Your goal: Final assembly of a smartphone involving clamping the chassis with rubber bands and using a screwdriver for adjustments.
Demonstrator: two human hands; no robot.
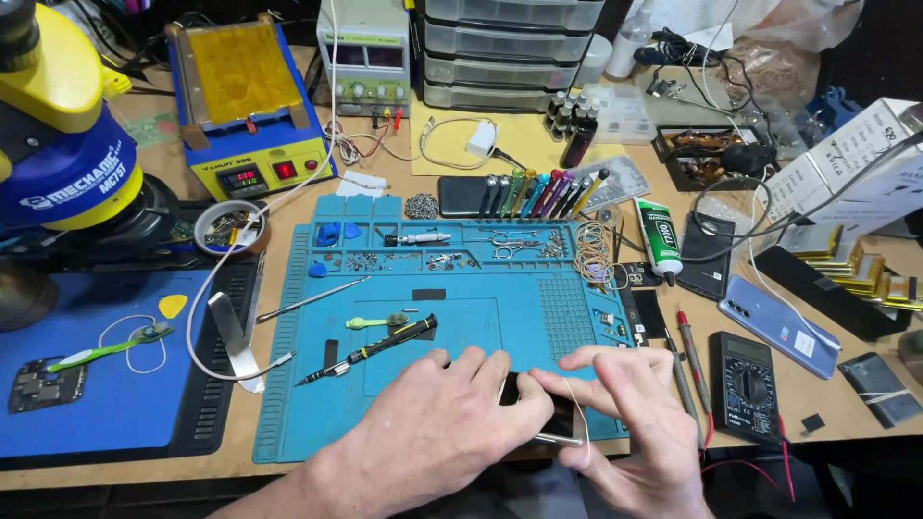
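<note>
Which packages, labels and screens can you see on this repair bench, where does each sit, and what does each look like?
Heating plate unit: back left, yellow and blue box, two small red-lit readouts.
Power supply: back centre, pale box with display.
Glue tube: right of blue mat, white and green, black cap.
Multimeter: front right, black, grey screen.
White cartons: far right.

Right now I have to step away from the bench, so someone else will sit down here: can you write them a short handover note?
Left hand: rests on the blue work mat, fingers curled over the dark phone at the mat's front edge.
Right hand: pinches the phone's right side; a thin rubber band runs by its fingers.
A slim metal tool pokes out under the phone.
Nearby: black screwdriver lies on the mat, left of the hands; multimeter on the table to the right.
Done: phone is on the mat, both hands on it.
Left: cannot tell how far the work on the phone has gone; the hands hide it.
</note>
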